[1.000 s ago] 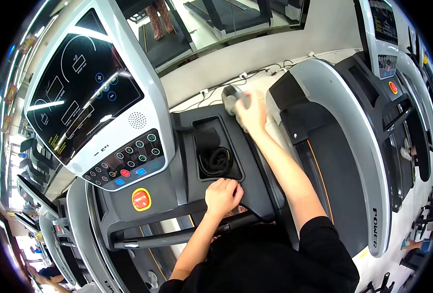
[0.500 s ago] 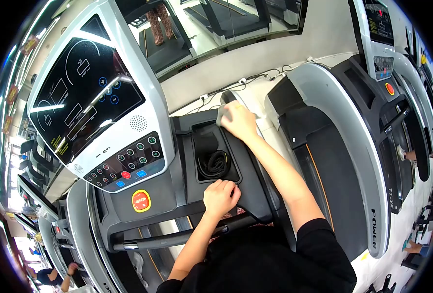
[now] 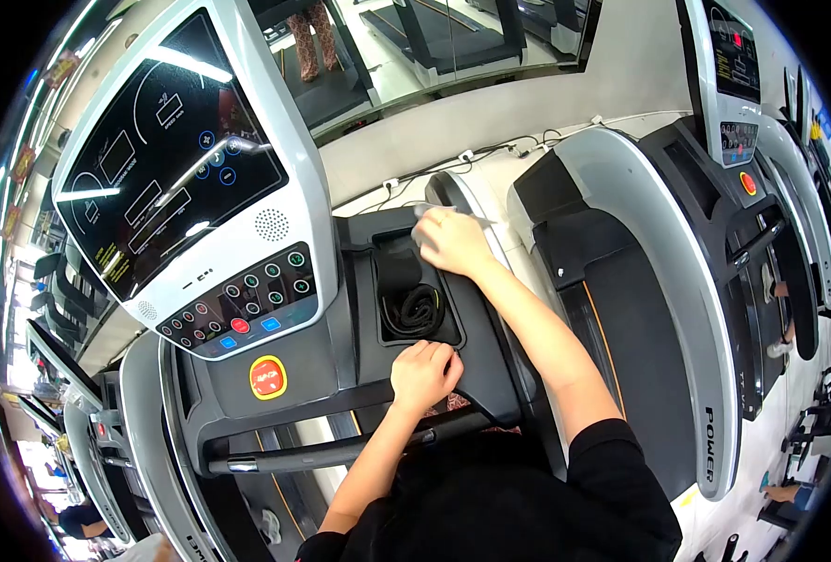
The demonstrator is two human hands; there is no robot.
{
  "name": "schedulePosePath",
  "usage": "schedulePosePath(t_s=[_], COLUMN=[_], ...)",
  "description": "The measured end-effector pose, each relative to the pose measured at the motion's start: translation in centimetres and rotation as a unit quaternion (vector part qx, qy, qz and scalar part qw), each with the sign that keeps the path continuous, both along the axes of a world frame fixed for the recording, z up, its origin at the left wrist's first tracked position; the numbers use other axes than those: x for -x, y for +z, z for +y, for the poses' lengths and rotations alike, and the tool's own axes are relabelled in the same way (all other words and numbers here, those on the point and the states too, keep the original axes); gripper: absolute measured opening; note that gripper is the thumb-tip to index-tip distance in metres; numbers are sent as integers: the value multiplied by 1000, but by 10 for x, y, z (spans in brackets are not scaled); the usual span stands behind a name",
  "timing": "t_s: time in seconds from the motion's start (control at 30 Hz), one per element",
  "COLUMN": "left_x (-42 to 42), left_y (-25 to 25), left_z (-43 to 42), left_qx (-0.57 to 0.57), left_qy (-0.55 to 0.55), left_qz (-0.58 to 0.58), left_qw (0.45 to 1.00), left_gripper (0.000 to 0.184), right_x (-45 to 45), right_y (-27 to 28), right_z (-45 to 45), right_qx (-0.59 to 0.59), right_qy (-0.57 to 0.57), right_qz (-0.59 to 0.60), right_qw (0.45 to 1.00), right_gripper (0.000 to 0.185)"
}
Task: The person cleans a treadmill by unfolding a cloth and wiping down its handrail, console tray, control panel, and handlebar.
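Treadmill [image 3: 485, 375]: largest item, directly before the wearer; a neighbouring treadmill [image 3: 654, 309] stands to its right, gap between them. Console [image 3: 298, 178], tilted in this view, sits left of both hands; its face is turned, presumably, toward a runner on the belt.

Handlebar [image 3: 340, 455]: crosses the near side. Left forearm passes over it, which probably steadies the lean forward.

Recessed tray [image 3: 449, 330]: set in the deck right of the console, between the hands.

Right hand [image 3: 453, 244]: beyond the tray's far right corner, arm stretched along the deck's right side, likely because that edge lies farthest from the body. Fingers bent and gathered around a cloth; pressure cannot be judged.

Left hand [image 3: 425, 373]: at the tray's near lip, fingers curled in together, nothing visible in them. Placement reads as a brace.

Black coil [image 3: 413, 311]: inside the tray; walls presumably keep it from sliding. Strap or cable, cannot tell.

Emergency-stop button [image 3: 267, 377]: red, yellow-ringed, below the console, presumably placed for quick reach.

Grey cloth [image 3: 421, 212]: at the right fingertips, by the deck's far edge; blurred, mostly hidden by the hand.
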State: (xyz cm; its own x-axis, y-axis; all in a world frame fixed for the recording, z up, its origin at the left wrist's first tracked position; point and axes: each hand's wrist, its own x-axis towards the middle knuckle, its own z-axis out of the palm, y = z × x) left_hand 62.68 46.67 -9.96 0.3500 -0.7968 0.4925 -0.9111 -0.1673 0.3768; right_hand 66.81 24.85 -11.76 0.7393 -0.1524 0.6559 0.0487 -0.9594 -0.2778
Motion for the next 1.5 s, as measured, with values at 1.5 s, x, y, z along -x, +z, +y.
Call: schedulePosePath(t_s=[1.5], left_x=[-41], left_y=[26], left_z=[116], left_qx=[57], left_qy=[-71], left_qz=[123], left_qw=[988], left_gripper=[9], right_x=[38], right_y=[-10], right_z=[3], right_qx=[-280], right_qy=[-411], right_qz=[-219], right_qw=[840], right_gripper=[28])
